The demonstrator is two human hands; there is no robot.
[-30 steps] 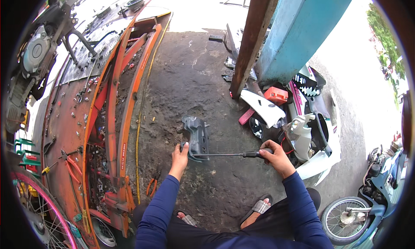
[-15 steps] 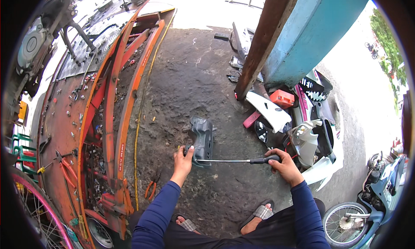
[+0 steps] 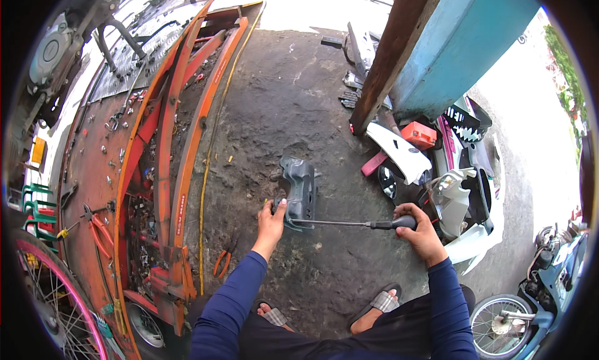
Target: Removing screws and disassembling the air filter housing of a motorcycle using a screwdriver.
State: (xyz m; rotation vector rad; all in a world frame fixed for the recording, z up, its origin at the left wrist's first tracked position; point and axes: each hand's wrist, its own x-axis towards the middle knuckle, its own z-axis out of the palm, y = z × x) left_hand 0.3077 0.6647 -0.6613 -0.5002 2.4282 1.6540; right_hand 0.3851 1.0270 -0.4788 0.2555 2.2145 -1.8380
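A dark grey moulded plastic part (image 3: 304,188) is in front of me, above the stained ground. My left hand (image 3: 270,225) is closed on its lower left edge, thumb on top. In my right hand (image 3: 421,234), the thumb and fingers pinch the dark handle of a screwdriver (image 3: 337,223). Its long metal shaft points left, nearly level, and the tip meets the lower end of the plastic part. Whether the tip sits in a screw or a hole is too small to tell.
An orange metal lift frame (image 3: 187,141) with scattered hardware runs along the left. Orange-handled pliers (image 3: 222,262) lie on the ground beside it. At right, white fairing panels (image 3: 399,152) and a red box (image 3: 418,135) are piled by a blue pillar (image 3: 462,48). A motorcycle (image 3: 549,291) stands lower right.
The whole view has shifted slightly, with surroundings appearing further right. My right fingers have changed their hold on the screwdriver handle, exposing its end. My left hand keeps hold of the plastic part.
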